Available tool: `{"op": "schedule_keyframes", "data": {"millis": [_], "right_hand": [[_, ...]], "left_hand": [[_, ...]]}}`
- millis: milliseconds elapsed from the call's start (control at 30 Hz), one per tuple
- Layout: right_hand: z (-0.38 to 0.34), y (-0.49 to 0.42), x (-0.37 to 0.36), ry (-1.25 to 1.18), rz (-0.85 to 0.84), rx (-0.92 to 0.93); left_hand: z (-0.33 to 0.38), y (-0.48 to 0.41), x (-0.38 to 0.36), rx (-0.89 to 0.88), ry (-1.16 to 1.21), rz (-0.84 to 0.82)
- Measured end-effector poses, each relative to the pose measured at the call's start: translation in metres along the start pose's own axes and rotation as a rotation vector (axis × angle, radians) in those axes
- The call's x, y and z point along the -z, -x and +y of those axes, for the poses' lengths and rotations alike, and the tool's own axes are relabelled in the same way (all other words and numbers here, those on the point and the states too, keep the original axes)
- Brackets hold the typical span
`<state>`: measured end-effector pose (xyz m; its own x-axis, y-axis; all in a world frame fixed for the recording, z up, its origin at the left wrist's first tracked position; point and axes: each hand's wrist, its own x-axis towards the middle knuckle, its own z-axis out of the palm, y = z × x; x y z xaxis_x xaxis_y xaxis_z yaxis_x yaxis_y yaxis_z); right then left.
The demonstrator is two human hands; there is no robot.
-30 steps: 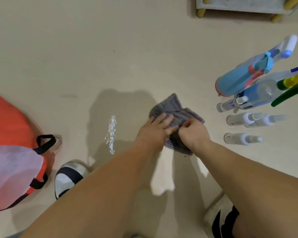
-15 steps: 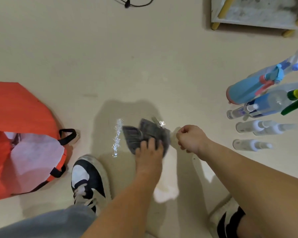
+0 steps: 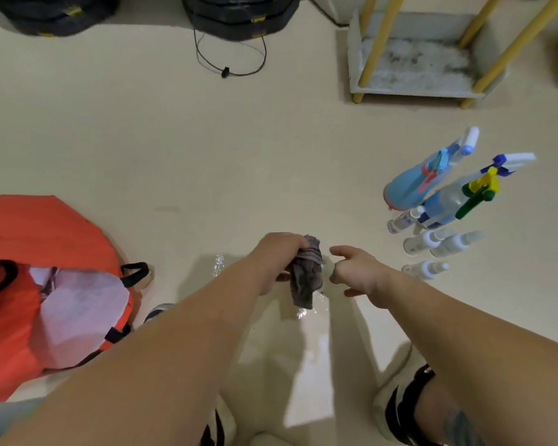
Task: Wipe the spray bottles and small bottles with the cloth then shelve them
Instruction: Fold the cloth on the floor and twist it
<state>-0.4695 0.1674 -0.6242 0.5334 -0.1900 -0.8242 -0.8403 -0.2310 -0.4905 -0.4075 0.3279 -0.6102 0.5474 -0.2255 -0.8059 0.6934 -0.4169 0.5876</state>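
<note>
Left grip (image 3: 279, 260) clenched on soft, limp cloth (image 3: 306, 278), which hangs free. Right grip (image 3: 356, 272) loose, empty. Spray bottles (image 3: 413, 188) and small bottles (image 3: 424, 243) upright on floor (image 3: 207, 156), right side: probably light and slick, so take mid-body.

Bare floor (image 3: 207, 156) runs fwd to shelf (image 3: 413, 69); bottles (image 3: 409, 188) crowd right, orange bag (image 3: 29, 252) left, prob a cord (image 3: 225, 72) ahead.

Warm, even indoor light keeps the cream floor (image 3: 136, 146) bright. Soft-edged grey shadows pool on it at lower centre, broken by pale lit patches. Wet patches (image 3: 219, 264) near centre throw small white glints. Wide-angle stretch slants the shelf (image 3: 413, 86) at upper right and smears the spray bottles (image 3: 409, 188) at right.
</note>
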Motion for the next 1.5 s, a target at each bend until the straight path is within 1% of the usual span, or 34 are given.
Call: {"op": "schedule_keyframes", "data": {"millis": [67, 133, 200, 233, 300, 367, 400, 433, 500, 567, 600, 633, 700, 767, 800, 833, 900, 933, 1000, 1067, 1133, 1200, 1300, 1367, 1400, 1433, 1500], "right_hand": [[-0.018, 0.011, 0.004, -0.097, -0.104, 0.036], [-0.041, 0.025, 0.011, -0.149, -0.173, 0.088], [-0.064, 0.047, 0.02, -0.185, -0.211, 0.137], [-0.075, 0.06, 0.026, -0.205, -0.213, 0.156], [-0.094, 0.082, 0.041, -0.225, -0.197, 0.191], [-0.111, 0.101, 0.057, -0.241, -0.23, 0.221], [-0.12, 0.11, 0.066, -0.243, -0.257, 0.237], [-0.128, 0.118, 0.074, -0.239, -0.281, 0.261], [-0.146, 0.134, 0.089, -0.257, -0.286, 0.317], [-0.161, 0.147, 0.1, -0.379, -0.252, 0.38], [-0.165, 0.152, 0.103, -0.464, -0.211, 0.404], [-0.167, 0.158, 0.106, -0.537, -0.169, 0.418], [-0.168, 0.168, 0.106, -0.626, -0.104, 0.42], [-0.164, 0.174, 0.107, -0.691, -0.025, 0.398], [-0.162, 0.175, 0.108, -0.722, 0.014, 0.391], [-0.162, 0.176, 0.109, -0.746, 0.039, 0.391], [-0.164, 0.18, 0.111, -0.784, 0.027, 0.407], [-0.166, 0.184, 0.111, -0.788, 0.002, 0.42], [-0.169, 0.191, 0.111, -0.733, -0.038, 0.459], [-0.172, 0.197, 0.112, -0.675, -0.042, 0.502], [-0.176, 0.199, 0.114, -0.656, -0.004, 0.526], [-0.18, 0.197, 0.116, -0.65, 0.064, 0.54], [-0.183, 0.192, 0.119, -0.659, 0.139, 0.544], [-0.183, 0.189, 0.12, -0.645, 0.181, 0.532], [-0.183, 0.188, 0.12, -0.635, 0.197, 0.525], [-0.183, 0.186, 0.121, -0.622, 0.207, 0.519], [-0.182, 0.184, 0.123, -0.563, 0.23, 0.503]], "left_hand": [[0.022, 0.017, 0.008, 0.016, 0.088, -0.081], [0.045, 0.038, 0.014, 0.011, 0.136, -0.191], [0.067, 0.062, 0.019, -0.037, 0.174, -0.3], [0.078, 0.073, 0.023, -0.079, 0.153, -0.317], [0.096, 0.093, 0.033, -0.163, -0.001, -0.274], [0.109, 0.113, 0.042, -0.201, -0.143, -0.149], [0.117, 0.122, 0.047, -0.218, -0.174, -0.085], [0.123, 0.132, 0.051, -0.242, -0.181, -0.057], [0.134, 0.153, 0.059, -0.29, -0.125, -0.101], [0.14, 0.169, 0.065, -0.334, -0.033, -0.129], [0.14, 0.172, 0.068, -0.346, 0.03, -0.112], [0.139, 0.173, 0.069, -0.357, 0.098, -0.075], [0.141, 0.169, 0.069, -0.347, 0.205, 0.061], [0.145, 0.166, 0.07, -0.331, 0.249, 0.146], [0.149, 0.166, 0.07, -0.324, 0.262, 0.136], [0.152, 0.167, 0.071, -0.314, 0.263, 0.084], [0.156, 0.17, 0.073, -0.311, 0.233, -0.014], [0.156, 0.171, 0.074, -0.325, 0.216, -0.026], [0.156, 0.171, 0.073, -0.345, 0.182, -0.006], [0.157, 0.169, 0.072, -0.362, 0.112, 0.02], [0.158, 0.165, 0.072, -0.397, 0.02, 0.124], [0.157, 0.161, 0.075, -0.415, -0.009, 0.247], [0.156, 0.157, 0.078, -0.43, 0.081, 0.36], [0.159, 0.155, 0.079, -0.457, 0.123, 0.323], [0.161, 0.157, 0.079, -0.47, 0.098, 0.281], [0.162, 0.157, 0.08, -0.484, 0.02, 0.234], [0.16, 0.157, 0.081, -0.521, -0.244, 0.195]]}}
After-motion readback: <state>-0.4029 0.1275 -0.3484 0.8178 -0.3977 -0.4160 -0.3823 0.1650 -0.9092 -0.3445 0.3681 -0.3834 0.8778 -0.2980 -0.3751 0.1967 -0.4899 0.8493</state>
